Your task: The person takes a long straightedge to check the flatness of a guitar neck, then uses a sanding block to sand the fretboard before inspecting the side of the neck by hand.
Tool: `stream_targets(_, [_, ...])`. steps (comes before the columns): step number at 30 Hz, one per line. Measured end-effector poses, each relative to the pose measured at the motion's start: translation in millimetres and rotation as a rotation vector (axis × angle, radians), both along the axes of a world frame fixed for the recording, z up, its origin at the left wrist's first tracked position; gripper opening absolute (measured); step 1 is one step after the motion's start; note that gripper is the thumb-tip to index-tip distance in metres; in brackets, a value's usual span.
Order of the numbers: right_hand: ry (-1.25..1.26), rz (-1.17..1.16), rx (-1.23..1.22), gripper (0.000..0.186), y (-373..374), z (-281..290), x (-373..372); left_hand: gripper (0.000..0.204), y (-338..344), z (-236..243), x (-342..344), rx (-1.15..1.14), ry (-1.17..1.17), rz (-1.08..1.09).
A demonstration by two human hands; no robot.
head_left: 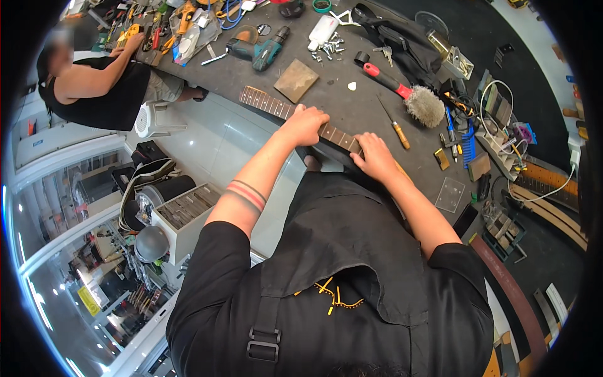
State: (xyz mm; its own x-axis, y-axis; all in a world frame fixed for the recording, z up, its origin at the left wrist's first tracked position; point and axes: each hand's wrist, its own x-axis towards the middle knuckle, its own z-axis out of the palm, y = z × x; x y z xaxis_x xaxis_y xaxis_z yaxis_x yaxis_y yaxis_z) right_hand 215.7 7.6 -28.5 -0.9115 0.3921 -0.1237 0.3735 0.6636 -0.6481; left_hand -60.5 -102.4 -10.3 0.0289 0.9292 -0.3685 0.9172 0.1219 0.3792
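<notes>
A guitar neck with a dark fretted fingerboard and pale dot inlays lies slantwise along the bench's near edge, fingerboard up. My left hand is closed around its middle, the fingers curled over the fingerboard; whether anything small sits under them is hidden. Further right, my right hand grips the neck near its other end, fingers over the fingerboard. Bare frets show between the two hands. Just beyond the neck lies a flat brown square block. To the right are a wooden-handled pointed tool and a white pick-shaped piece.
On the bench lie a teal cordless drill, a red-handled round brush, a white bottle beside scattered screws, and a blue comb-like brush. A co-worker works at far left. A drawer cabinet stands below.
</notes>
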Motion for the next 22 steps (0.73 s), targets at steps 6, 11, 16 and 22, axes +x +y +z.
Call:
stream_targets(6, [0.069, -0.076, 0.088, 0.049, 7, -30, 10, 0.053, 30, 8, -26, 0.286, -0.285, 0.181])
stream_targets(11, [0.056, -0.122, 0.032, 0.052, 3, -16, 5, 0.102, 46, -12, -66, 0.221, 0.281, 0.473])
stream_targets(16, [-0.008, -0.162, 0.065, 0.055, 7, 11, 24, 0.096, 63, -21, -78, 0.182, 0.224, 0.488])
stream_targets(22, [-0.105, -0.135, 0.079, 0.063, 12, -7, 44, 0.083, 55, 15, -88, 0.108, -1.142, 0.969])
